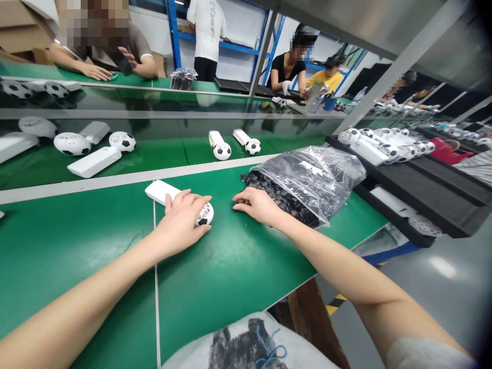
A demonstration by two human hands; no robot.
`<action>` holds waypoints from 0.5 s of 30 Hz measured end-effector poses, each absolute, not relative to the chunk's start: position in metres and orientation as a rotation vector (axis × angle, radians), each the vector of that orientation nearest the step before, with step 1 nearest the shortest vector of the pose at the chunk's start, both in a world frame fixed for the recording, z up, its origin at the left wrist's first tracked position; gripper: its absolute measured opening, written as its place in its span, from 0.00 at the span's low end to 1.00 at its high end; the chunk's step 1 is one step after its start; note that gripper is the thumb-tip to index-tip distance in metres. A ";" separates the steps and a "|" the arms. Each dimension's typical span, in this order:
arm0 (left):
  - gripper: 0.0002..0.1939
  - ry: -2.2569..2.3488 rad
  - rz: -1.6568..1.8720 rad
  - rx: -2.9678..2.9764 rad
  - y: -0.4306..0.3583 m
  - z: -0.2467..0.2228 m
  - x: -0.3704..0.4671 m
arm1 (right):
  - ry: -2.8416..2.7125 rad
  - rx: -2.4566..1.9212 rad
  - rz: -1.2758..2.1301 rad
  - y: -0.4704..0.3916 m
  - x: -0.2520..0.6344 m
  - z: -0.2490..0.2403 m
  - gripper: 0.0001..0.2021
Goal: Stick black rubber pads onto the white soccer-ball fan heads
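My left hand (181,221) curves over what looks like a white handheld fan (163,191) with a football-patterned head, lying on the green table. Its fingers rest around the round head and hide part of it. My right hand (257,206) is a little to the right, with thumb and fingers pinched together. A small dark piece shows at its fingertips, apparently one of the black pieces (294,204). Many such pieces spill from the mouth of a clear plastic bag (326,171) just beyond my right wrist.
More football-headed fans (96,161) lie on the green conveyor belt (161,148) beyond a pale rail. Black trays (434,179) at the right hold several white fan parts (384,143). Co-workers (103,51) sit and stand across the line. A slanted metal post (400,66) rises at right.
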State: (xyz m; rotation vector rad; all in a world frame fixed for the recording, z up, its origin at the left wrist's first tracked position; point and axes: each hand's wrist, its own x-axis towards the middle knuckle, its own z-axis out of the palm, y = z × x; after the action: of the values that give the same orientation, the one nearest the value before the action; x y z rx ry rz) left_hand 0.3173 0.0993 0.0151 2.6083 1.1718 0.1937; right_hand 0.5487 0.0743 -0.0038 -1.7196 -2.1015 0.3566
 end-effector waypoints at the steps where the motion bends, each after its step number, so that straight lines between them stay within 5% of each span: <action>1: 0.30 1.156 0.171 2.603 0.099 0.014 0.317 | -2.132 -1.731 0.355 0.075 0.545 -0.006 0.08; 15: 0.32 0.640 0.205 2.427 0.109 0.009 0.309 | -2.202 -1.388 0.586 0.053 0.533 0.010 0.08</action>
State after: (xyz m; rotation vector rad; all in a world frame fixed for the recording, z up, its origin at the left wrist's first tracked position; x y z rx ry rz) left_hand 0.3085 0.1086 0.0087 2.4266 0.6404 0.2055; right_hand 0.5335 0.0527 0.0096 -1.3876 -2.2021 0.5860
